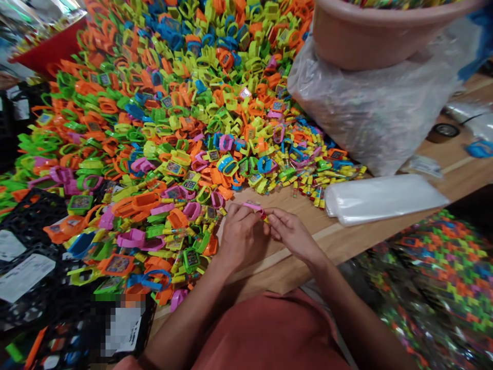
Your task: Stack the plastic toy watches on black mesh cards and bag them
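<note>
My left hand (239,234) is closed round a pink toy watch (253,205), held just above the wooden table near its front edge. Close against it, my right hand (289,232) pinches a small yellow-and-red tube (265,218) at the watch's band; fingers hide most of this piece. Behind and left of both hands spreads a big heap of toy watches (185,113) in orange, green, yellow, blue and pink. Small yellow-capped tubes (308,180) lie in a loose pile beyond my right hand, and more are mixed among the watches on the left.
A folded stack of clear plastic bags (385,198) lies at the right of the table (277,267). Behind it a pink basin (370,36) rests on a full plastic sack (377,103). Black crates (34,288) stand left; filled bags (442,277) sit below right. A tape roll (442,131) is farther right.
</note>
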### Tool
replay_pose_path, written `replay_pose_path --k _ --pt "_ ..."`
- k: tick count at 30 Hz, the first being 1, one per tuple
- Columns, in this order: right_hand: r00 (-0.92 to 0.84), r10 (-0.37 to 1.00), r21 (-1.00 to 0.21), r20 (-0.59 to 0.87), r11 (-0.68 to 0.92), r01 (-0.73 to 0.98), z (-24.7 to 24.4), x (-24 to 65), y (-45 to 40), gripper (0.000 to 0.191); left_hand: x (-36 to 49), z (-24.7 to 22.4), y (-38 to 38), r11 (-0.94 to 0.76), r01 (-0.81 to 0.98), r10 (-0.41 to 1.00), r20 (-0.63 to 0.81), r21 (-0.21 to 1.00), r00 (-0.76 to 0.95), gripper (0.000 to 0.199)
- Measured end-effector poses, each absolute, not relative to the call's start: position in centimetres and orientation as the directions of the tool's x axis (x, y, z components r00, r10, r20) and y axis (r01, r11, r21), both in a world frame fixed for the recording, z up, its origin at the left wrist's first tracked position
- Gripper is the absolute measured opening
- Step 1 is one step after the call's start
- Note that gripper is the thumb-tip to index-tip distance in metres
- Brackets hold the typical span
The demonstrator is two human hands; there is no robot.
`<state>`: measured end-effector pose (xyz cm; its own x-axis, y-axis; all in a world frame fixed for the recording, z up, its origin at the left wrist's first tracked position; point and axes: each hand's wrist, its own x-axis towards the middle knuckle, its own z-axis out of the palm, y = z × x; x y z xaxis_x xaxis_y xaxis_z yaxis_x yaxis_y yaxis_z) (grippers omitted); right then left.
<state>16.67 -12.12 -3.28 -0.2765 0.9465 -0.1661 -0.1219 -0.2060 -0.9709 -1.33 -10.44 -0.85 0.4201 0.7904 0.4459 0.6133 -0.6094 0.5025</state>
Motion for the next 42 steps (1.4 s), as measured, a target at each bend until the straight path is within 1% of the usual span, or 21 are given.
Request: replay_pose_path --k 4,7,10,12,14,16,17,18,19,20,22,23,25,28,30,33,36,37,39,41,42 --pt "-0.188 0.972 -0.990 -0.141 -0.139 0.025 -3.5 16.2 -11.9 0.042 -0.6 -1.0 -10.6 -0.636 0.630 0.762 0.492 0.446 0.421 0.027" --pt "-0.113 0.989 -0.985 -0.091 -0.073 0.156 -3.6 15.3 -12.1 0.040 -0.2 -1.5 -10.7 -0.619 0.655 0.771 0.493 0.434 0.402 0.028" --pt "-0.163 0.980 -0.981 -0.117 -0.088 0.175 -3.6 15.1 -12.0 0.039 -1.9 -0.8 -10.6 -0.607 0.667 0.783 0.472 0.433 0.406 0.027" --pt "-0.169 0.978 -0.976 -0.120 -0.086 0.198 -3.6 16.1 -11.4 0.037 -4.6 1.0 -10.4 -0.554 0.728 0.817 0.431 0.404 0.383 0.023" --pt "-0.088 0.996 -0.951 -0.015 0.013 0.308 -3.6 18.1 -10.3 0.035 -8.1 3.6 -9.9 -0.402 0.848 0.895 0.343 0.346 0.285 0.017" --pt "-0.007 0.986 -0.852 0.169 0.150 0.502 -3.8 20.6 -8.9 0.030 -11.0 6.1 -9.3 -0.150 0.944 0.969 0.233 0.294 0.081 0.012" --pt "0.004 0.972 -0.776 0.237 0.187 0.602 -4.1 21.8 -8.2 0.030 -11.9 7.1 -9.0 -0.061 0.958 0.979 0.202 0.280 0.003 0.016" --pt "-0.003 0.961 -0.689 0.275 0.200 0.696 -4.4 22.8 -7.5 0.031 -12.2 7.6 -8.7 -0.015 0.960 0.981 0.188 0.279 -0.039 0.019" --pt "-0.021 0.957 -0.599 0.289 0.198 0.776 -4.9 23.6 -6.9 0.032 -12.0 7.7 -8.3 -0.024 0.957 0.982 0.185 0.288 -0.031 0.021" --pt "-0.047 0.959 -0.505 0.280 0.189 0.842 -5.3 24.1 -6.4 0.033 -11.4 7.3 -7.7 -0.076 0.951 0.981 0.191 0.299 0.019 0.020" --pt "-0.085 0.964 -0.335 0.253 0.169 0.927 -6.3 24.4 -5.7 0.032 -9.3 5.4 -6.3 -0.241 0.923 0.967 0.159 0.301 0.201 0.024" --pt "-0.094 0.966 -0.271 0.241 0.161 0.949 -6.7 24.4 -5.6 0.031 -8.2 4.0 -5.5 -0.303 0.905 0.953 0.127 0.300 0.277 0.031" --pt "-0.096 0.967 -0.209 0.235 0.146 0.967 -7.2 24.1 -5.8 0.027 -6.5 1.4 -3.8 -0.327 0.898 0.945 0.104 0.293 0.311 0.029" --pt "-0.089 0.971 -0.245 0.224 0.144 0.959 -7.6 24.0 -6.8 0.020 -5.5 -1.2 -2.2 -0.306 0.903 0.952 0.097 0.303 0.290 0.028" --pt "-0.098 0.972 -0.287 0.213 0.159 0.945 -7.5 23.9 -7.5 0.023 -5.6 -1.8 -1.9 -0.300 0.894 0.954 0.101 0.332 0.282 0.027" --pt "-0.140 0.970 -0.316 0.198 0.198 0.928 -7.3 23.3 -8.5 0.033 -5.7 -1.7 -2.3 -0.318 0.858 0.948 0.116 0.402 0.297 0.021" --pt "-0.131 0.977 -0.392 0.168 0.188 0.901 -6.9 22.0 -9.0 0.029 -5.1 -1.2 -3.5 -0.346 0.797 0.938 0.154 0.495 0.312 0.018" --pt "-0.122 0.980 -0.459 0.156 0.181 0.870 -6.8 21.4 -9.1 0.027 -4.6 -1.1 -4.0 -0.355 0.771 0.934 0.169 0.528 0.314 0.017" --pt "-0.115 0.986 -0.658 0.121 0.166 0.734 -6.6 20.2 -9.5 0.025 -3.7 -0.8 -5.2 -0.364 0.721 0.931 0.196 0.590 0.309 0.014" --pt "-0.120 0.991 -0.852 0.053 0.107 0.512 -6.3 18.9 -9.9 0.026 -2.7 -0.7 -6.3 -0.362 0.677 0.931 0.215 0.640 0.294 0.011" --pt "-0.132 0.991 -0.914 0.008 0.061 0.401 -6.1 18.4 -10.2 0.028 -2.3 -0.6 -6.8 -0.364 0.652 0.930 0.228 0.665 0.287 0.010"
